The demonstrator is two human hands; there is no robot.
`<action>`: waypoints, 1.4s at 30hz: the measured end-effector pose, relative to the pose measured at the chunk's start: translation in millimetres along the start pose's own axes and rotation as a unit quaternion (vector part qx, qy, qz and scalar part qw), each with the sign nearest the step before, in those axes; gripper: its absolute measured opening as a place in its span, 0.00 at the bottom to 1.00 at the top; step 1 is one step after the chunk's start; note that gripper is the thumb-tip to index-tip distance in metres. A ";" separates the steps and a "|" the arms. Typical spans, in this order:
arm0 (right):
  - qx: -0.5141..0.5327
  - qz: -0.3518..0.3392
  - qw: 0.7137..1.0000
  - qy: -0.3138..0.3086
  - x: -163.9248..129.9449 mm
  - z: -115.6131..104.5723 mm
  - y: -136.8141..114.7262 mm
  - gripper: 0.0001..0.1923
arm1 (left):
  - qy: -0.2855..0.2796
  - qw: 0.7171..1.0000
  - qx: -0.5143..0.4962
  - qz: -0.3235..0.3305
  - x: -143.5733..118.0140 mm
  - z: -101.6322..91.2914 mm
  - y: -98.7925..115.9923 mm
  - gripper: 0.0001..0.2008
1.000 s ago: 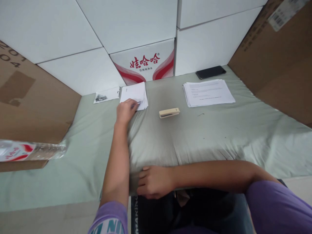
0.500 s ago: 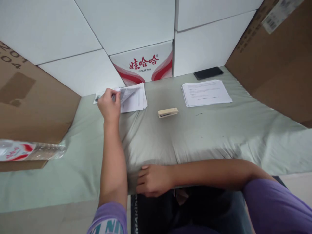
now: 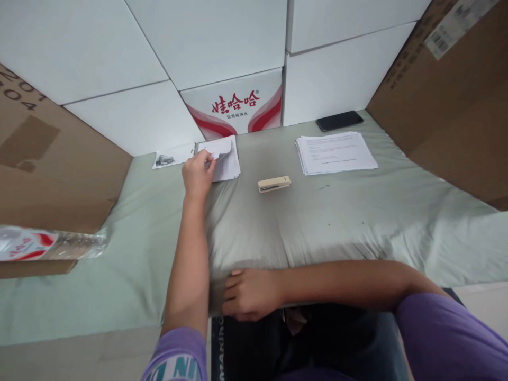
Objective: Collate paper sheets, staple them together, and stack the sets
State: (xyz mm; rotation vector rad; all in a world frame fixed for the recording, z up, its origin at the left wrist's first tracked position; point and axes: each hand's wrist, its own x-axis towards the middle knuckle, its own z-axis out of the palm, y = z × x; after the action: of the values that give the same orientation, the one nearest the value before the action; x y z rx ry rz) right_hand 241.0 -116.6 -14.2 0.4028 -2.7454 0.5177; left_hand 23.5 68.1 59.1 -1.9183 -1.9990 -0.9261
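Note:
My left hand [image 3: 197, 174] reaches to the far left of the cloth-covered table [image 3: 325, 222] and pinches the curled top sheet of a small stack of papers [image 3: 225, 160]. My right hand [image 3: 250, 293] rests flat on the table's near edge, fingers loosely apart, holding nothing. A beige stapler [image 3: 274, 183] lies in the middle, to the right of the small stack. A larger stack of printed sheets [image 3: 335, 152] sits at the back right.
A black phone [image 3: 339, 120] lies behind the larger stack. A small printed slip [image 3: 173, 156] lies left of the small stack. White boxes [image 3: 222, 47], a red-printed water carton [image 3: 237, 104] and brown cardboard [image 3: 448, 100] wall in the table. A plastic bottle [image 3: 51, 244] lies at left.
My left hand lifted the top sheet and swung it left, then came back right; the sheet is now curled over the stack under my fingers. The right hand has not moved.

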 end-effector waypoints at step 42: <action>0.277 0.435 0.699 0.495 -141.4 -118.0 79.3 0.21 | -0.021 0.791 -0.595 -0.139 -99.5 3.3 59.4 0.22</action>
State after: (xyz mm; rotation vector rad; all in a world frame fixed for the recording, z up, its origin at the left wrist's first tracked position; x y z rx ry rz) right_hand 373.6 30.8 15.7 -0.8937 -1.4807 1.3034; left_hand 93.5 -14.4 17.6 -2.0528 -1.8430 -2.7243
